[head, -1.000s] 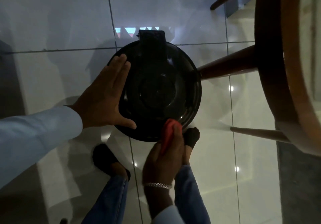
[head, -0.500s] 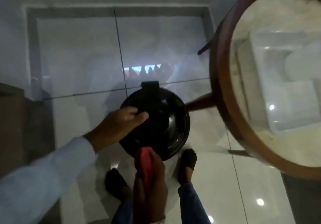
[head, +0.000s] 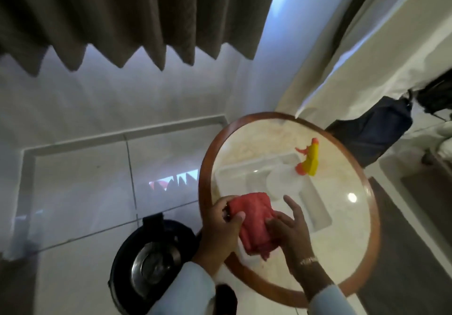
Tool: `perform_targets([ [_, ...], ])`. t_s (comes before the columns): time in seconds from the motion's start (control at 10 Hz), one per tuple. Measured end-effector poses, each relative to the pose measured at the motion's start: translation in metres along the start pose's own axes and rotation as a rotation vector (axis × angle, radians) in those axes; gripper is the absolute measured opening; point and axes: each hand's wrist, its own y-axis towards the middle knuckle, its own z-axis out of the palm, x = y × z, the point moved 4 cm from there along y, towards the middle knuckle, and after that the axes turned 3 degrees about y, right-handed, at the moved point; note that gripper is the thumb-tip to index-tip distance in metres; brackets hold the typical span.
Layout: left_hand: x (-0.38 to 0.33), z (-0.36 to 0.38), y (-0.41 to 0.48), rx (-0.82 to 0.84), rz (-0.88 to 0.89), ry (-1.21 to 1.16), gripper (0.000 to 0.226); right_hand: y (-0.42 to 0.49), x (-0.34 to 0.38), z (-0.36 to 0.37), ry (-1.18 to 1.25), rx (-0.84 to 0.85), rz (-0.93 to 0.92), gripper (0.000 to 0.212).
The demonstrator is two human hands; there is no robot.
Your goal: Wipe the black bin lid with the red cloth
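Note:
The red cloth [head: 254, 221] is bunched up over the near left part of the round table [head: 342, 229]. My left hand [head: 220, 226] grips its left edge with thumb and fingers. My right hand [head: 288, 229] presses on its right side, index finger stretched out. The black bin lid [head: 151, 261] sits on the bin on the floor at the lower left, below the table's edge; neither hand touches it. My left sleeve hides its near right part.
On the glossy tabletop stands a yellow and orange spray bottle [head: 309, 162]. A brown curtain [head: 122, 21] hangs over the white tiled floor. A dark bag [head: 374, 133] and white bedding lie to the right.
The view has swung up from the bin to the table. Both hands left the lid and rose to the tabletop, and the cloth is now held by both hands.

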Motion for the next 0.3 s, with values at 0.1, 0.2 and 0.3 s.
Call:
perform_targets([
  [0.1,-0.003,0.023,0.013,-0.086,0.004,0.182,0.041,0.036,-0.001,-0.008,-0.252,-0.034,-0.071,0.063],
  [0.2,0.001,0.016,0.013,-0.102,0.052,0.292,0.038,0.057,-0.01,0.001,-0.564,0.056,-0.039,0.065],
  [0.3,-0.011,-0.013,-0.003,-0.207,0.082,0.37,0.041,0.049,-0.009,0.005,-0.945,0.207,-0.019,0.072],
])
